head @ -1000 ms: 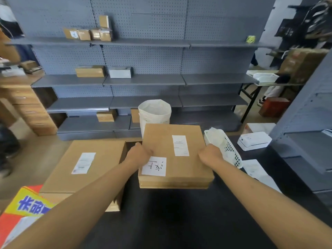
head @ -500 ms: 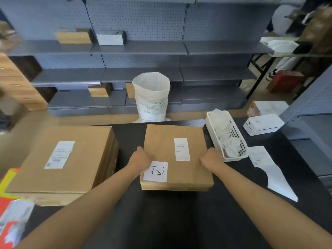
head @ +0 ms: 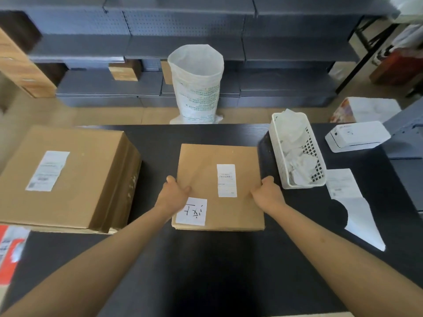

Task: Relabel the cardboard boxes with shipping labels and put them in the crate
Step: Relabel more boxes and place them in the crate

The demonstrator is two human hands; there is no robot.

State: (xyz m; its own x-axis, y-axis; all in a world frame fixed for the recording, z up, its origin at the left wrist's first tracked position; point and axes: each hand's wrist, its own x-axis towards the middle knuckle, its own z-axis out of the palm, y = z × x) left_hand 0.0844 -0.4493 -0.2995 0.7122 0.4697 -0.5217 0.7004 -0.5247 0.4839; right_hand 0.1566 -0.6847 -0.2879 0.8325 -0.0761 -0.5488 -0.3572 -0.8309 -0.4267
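Box (head: 219,179) flat, gripped by both hands, label (head: 226,183) lengthwise

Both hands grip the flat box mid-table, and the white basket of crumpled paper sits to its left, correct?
Not quite. The head view shows the white basket to the right of the flat box, not the left. The left hand and right hand do grip its sides.
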